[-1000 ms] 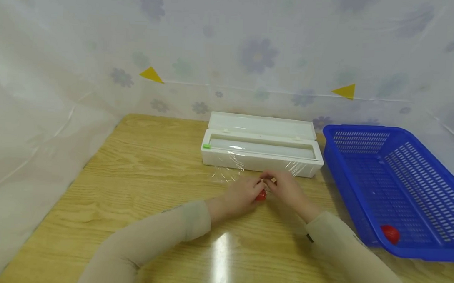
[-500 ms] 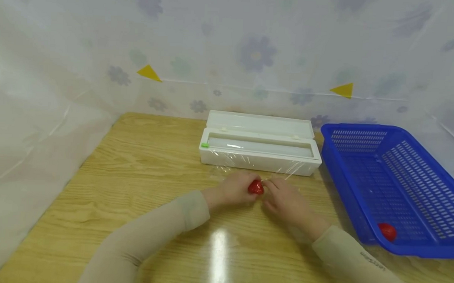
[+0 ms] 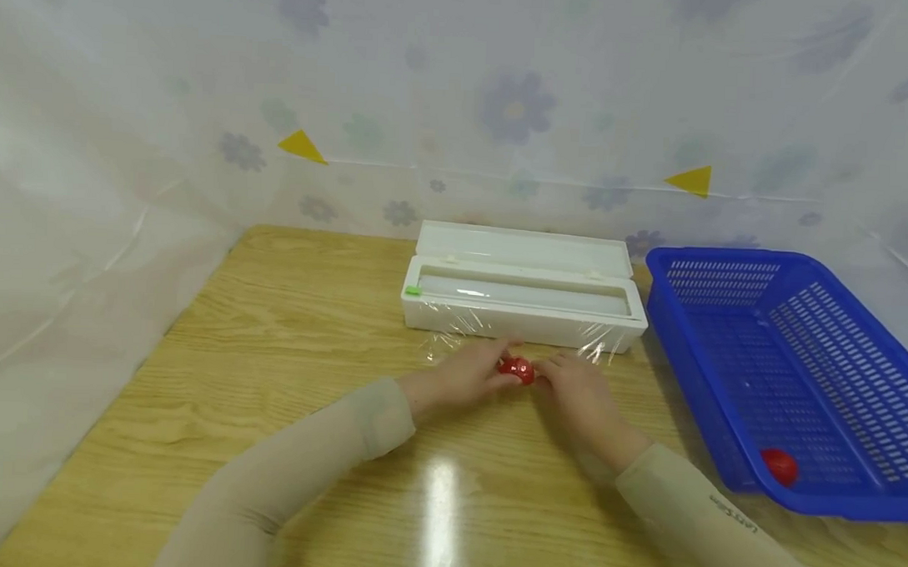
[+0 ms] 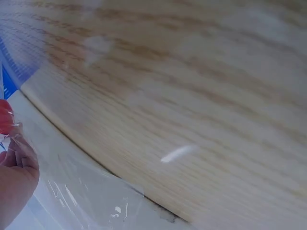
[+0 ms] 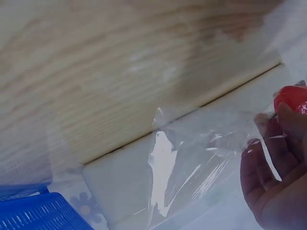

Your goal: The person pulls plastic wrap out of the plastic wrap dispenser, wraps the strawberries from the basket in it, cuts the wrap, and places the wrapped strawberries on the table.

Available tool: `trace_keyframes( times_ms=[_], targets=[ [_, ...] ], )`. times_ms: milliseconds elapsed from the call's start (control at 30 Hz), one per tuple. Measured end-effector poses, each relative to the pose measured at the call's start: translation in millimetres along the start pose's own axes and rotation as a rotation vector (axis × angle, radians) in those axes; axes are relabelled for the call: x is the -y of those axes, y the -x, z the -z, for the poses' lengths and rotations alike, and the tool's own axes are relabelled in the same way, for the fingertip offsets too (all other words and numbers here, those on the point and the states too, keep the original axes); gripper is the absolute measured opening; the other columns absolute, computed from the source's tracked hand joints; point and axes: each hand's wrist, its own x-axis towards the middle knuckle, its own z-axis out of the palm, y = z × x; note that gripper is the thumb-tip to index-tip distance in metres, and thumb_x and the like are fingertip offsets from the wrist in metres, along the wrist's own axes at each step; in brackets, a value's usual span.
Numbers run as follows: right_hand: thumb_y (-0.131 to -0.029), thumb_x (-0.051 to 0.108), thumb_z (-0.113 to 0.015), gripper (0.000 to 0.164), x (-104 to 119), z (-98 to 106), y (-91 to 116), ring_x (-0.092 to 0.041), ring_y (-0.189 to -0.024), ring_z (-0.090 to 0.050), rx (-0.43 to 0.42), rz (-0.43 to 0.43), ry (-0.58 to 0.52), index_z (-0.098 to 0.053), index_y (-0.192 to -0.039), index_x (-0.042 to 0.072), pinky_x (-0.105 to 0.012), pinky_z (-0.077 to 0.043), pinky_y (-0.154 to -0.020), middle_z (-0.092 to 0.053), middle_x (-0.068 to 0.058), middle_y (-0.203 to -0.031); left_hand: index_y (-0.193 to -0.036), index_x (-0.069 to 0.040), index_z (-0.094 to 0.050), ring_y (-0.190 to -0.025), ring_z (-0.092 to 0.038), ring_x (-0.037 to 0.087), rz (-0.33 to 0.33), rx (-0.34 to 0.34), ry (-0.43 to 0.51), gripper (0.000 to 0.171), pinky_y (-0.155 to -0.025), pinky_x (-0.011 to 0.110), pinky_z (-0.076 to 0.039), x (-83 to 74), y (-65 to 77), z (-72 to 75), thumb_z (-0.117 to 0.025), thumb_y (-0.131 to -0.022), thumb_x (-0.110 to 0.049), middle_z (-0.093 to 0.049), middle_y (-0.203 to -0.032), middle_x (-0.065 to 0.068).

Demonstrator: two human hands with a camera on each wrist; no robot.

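A shiny red round fruit (image 3: 520, 369), with clear film around it, is at mid-table. My left hand (image 3: 467, 374) grips its left side between thumb and fingers; in the left wrist view film lies over the fingers of that hand (image 4: 19, 165). My right hand (image 3: 581, 400) is at the fruit's right side, fingertips pinching the cling film (image 5: 211, 158) close against it. Film stretches from the hands back to a long white cling film box (image 3: 523, 323), whose lid (image 3: 526, 248) stands up and whose roll (image 3: 524, 294) shows inside.
A blue plastic basket (image 3: 691, 383) stands at the right with another red round fruit (image 3: 780, 467) in its near left corner. A small green tab (image 3: 413, 291) sits on the box's left end. Behind the wooden table (image 3: 272, 327) hangs a flowered sheet (image 3: 460, 108).
The fruit has come more into view and turned between the hands. My left hand has opened its hold wider around it, and my right hand has drawn slightly back toward me from the box.
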Motion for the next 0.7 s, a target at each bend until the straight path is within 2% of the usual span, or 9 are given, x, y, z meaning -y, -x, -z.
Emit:
trace_keyframes(
  times_ms=[167,233,333,467,567,700],
  targets=[
    [-0.084,0.008,-0.067,0.015,-5.4,2.3,-3.5,-0.026,-0.083,-0.059,0.062,-0.098,-0.085,-0.072,-0.098,0.006,-0.043,-0.050,-0.075,-0.068,-0.009,-0.086,-0.131,-0.005,-0.040,-0.098,-0.064,0.014,0.047,-0.059,0.142,0.049,-0.089,0.028,-0.049,0.5,1.0,-1.3,-0.056,-0.093,-0.032,-0.068,-0.110,0.004],
    [-0.087,0.011,-0.064,0.016,-7.1,3.0,-6.7,-0.026,-0.081,-0.061,0.103,-0.138,-0.124,-0.068,-0.101,0.003,-0.042,-0.051,-0.074,-0.067,-0.010,-0.086,-0.127,-0.005,-0.041,-0.095,-0.064,0.013,0.072,-0.085,0.220,0.045,-0.087,0.028,-0.049,2.1,1.1,-1.9,-0.056,-0.093,-0.030,-0.069,-0.107,0.005],
    [-0.089,0.014,-0.062,0.016,-8.6,3.1,-11.1,-0.025,-0.079,-0.063,0.140,-0.165,-0.147,-0.064,-0.099,0.002,-0.041,-0.052,-0.073,-0.067,-0.012,-0.087,-0.125,-0.006,-0.042,-0.094,-0.064,0.013,0.103,-0.090,0.294,0.044,-0.085,0.027,-0.049,5.6,1.4,-1.5,-0.058,-0.092,-0.031,-0.069,-0.104,0.006],
    [-0.088,0.012,-0.063,0.010,-9.7,2.7,-13.0,-0.024,-0.077,-0.061,0.156,-0.169,-0.157,-0.065,-0.093,0.003,-0.041,-0.052,-0.072,-0.067,-0.011,-0.085,-0.126,-0.011,-0.041,-0.104,-0.062,0.015,0.105,-0.040,0.264,0.044,-0.092,0.029,-0.048,9.3,3.3,1.2,-0.061,-0.091,-0.028,-0.066,-0.113,0.005],
    [-0.087,0.010,-0.064,0.008,-11.1,2.1,-13.3,-0.024,-0.079,-0.060,0.155,-0.163,-0.162,-0.067,-0.092,0.004,-0.043,-0.051,-0.075,-0.067,-0.010,-0.085,-0.127,-0.010,-0.041,-0.114,-0.059,0.019,0.065,-0.020,0.197,0.042,-0.100,0.033,-0.044,10.0,4.7,2.9,-0.061,-0.091,-0.019,-0.063,-0.122,0.008],
    [-0.089,0.010,-0.062,0.011,-13.2,1.9,-14.4,-0.025,-0.080,-0.062,0.160,-0.165,-0.177,-0.066,-0.094,0.002,-0.043,-0.051,-0.075,-0.067,-0.012,-0.086,-0.123,-0.006,-0.049,-0.112,-0.060,0.021,0.022,-0.069,0.087,0.030,-0.099,0.032,-0.046,11.2,4.5,-0.4,-0.053,-0.094,-0.012,-0.063,-0.121,0.010]
  ],
)
